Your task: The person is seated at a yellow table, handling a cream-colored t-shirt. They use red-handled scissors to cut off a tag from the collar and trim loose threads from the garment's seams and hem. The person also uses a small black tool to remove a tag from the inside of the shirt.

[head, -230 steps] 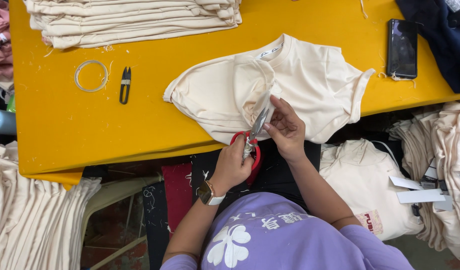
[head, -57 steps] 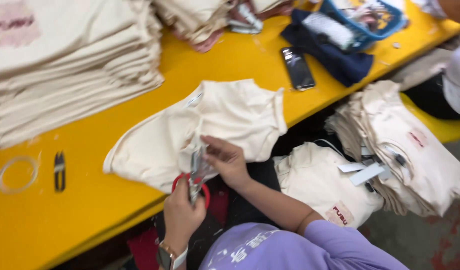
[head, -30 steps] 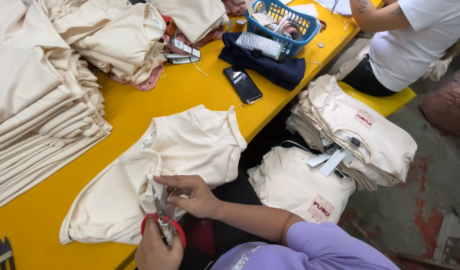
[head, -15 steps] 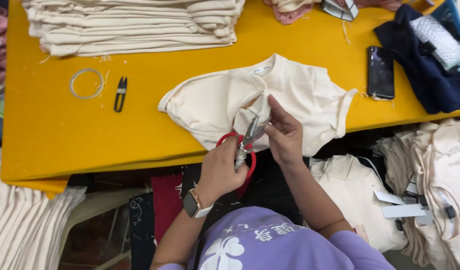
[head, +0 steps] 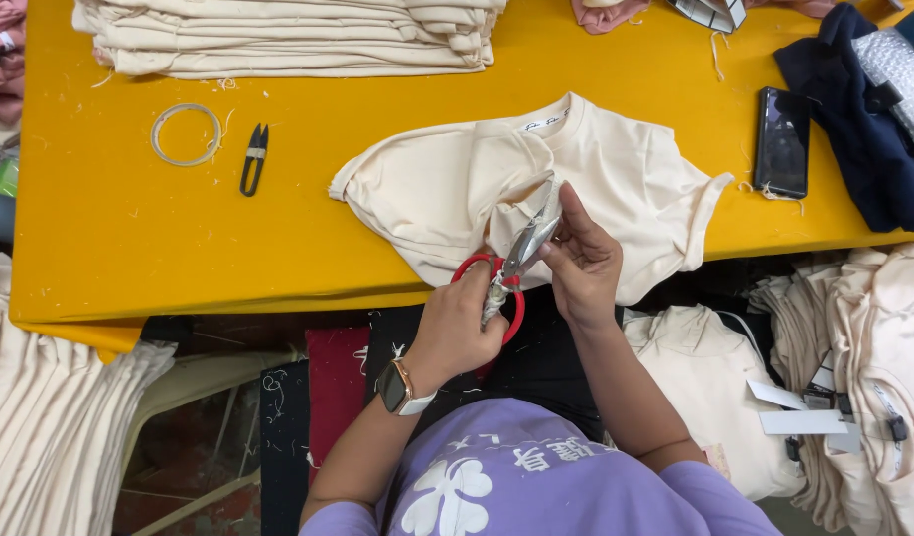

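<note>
While your view has swung back square over the yellow table (head: 129, 248), your left hand (head: 462, 323) still grips the red-handled scissors (head: 511, 263) and your right hand (head: 581, 263) pinches the cream T-shirt (head: 616, 169) at that table's near edge, trimming unchanged.

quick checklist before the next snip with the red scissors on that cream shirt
1. Left hand grips the red-handled scissors: ok.
2. Right hand pinches the fabric at the blades: ok.
3. Right fingertips clear of the blade edges: cannot tell, they sit very close.
4. Cream shirt supported on the yellow table: ok, though the lower edge hangs over the front.
5. What lies between the blades, thread or cloth: cannot tell.
6. Phone and small black snips lie away from the cutting spot: ok.
</note>
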